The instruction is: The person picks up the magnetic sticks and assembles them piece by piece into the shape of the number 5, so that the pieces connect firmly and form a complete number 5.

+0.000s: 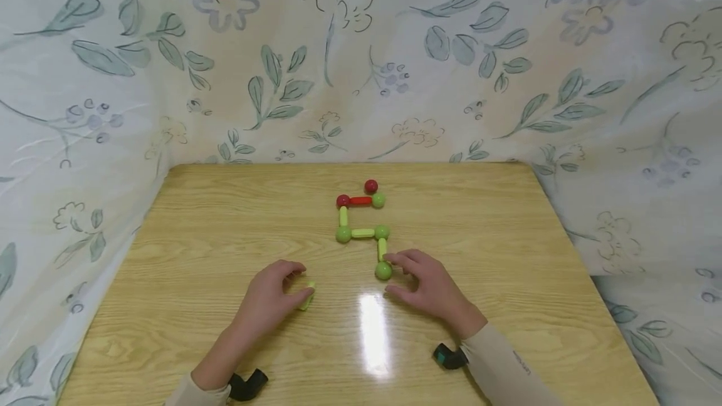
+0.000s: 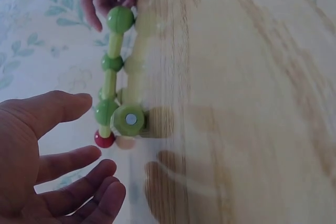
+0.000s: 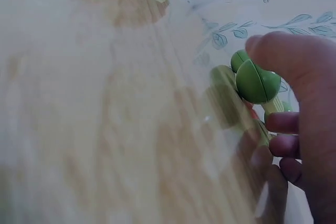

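A zigzag of magnetic balls and rods lies on the wooden table. Its near end is a green ball (image 1: 383,270), joined by a yellow-green rod (image 1: 382,248) to a further green ball (image 1: 381,231). My right hand (image 1: 425,284) is beside the near ball, thumb and fingers spread around its right side without closing on it. A loose yellow-green rod (image 1: 305,306) lies by my left hand (image 1: 271,296), partly behind the thumb in the head view. The left wrist view shows that rod's silver-tipped end (image 2: 130,119) and the left fingers spread apart beside it.
Farther along, the chain has a green corner ball (image 1: 343,234), a dark red ball (image 1: 343,201), a red rod (image 1: 361,201) and a green end ball (image 1: 378,200). Another dark red ball (image 1: 371,186) sits just behind. Patterned cloth (image 1: 350,111) rises beyond the table (image 1: 225,205).
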Demonstrator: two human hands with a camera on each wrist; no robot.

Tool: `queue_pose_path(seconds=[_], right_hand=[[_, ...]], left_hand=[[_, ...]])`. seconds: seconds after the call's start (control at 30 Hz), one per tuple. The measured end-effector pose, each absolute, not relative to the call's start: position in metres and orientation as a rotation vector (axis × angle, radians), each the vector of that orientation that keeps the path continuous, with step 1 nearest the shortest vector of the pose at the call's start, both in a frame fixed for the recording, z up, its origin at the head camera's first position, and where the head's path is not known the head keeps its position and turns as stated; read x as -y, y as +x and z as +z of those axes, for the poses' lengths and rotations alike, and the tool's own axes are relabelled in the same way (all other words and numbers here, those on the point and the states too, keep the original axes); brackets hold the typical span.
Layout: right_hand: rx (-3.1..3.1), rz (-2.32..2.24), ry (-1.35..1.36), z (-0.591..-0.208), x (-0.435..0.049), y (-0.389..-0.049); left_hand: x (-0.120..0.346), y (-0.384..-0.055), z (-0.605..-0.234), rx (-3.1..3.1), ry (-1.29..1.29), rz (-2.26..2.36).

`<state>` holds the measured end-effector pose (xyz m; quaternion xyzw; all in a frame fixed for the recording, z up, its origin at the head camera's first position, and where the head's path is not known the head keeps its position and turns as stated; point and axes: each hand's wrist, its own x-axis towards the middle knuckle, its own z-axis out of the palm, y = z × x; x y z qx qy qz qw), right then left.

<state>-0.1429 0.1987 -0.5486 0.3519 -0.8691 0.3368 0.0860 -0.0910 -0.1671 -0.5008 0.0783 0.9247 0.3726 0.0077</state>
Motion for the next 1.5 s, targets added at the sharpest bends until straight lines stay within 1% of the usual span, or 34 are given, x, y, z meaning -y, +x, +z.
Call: queue_pose_path(seconds=[0.13, 0.3, 0.8, 1.5], right_hand=[[2.556, 0.929, 1.121, -0.550, -0.201, -0.145], [2.493, 0.943, 1.147, -0.547, -0.203, -0.149], [2.590, 1.069, 0.932, -0.552, -0.194, -0.145], [2.593, 1.115, 0.916, -0.547, -0.188, -0.142]], left_hand=[[0.166, -0.091, -0.503, -2.910, 0.278, 1.111], [0.163, -0.088, -0.502, -2.922, 0.279, 1.068], [0.161, -0.081, -0.505, -2.947, 0.283, 1.049], [0.154, -0.086, -0.503, -2.960, 0.341, 1.009]])
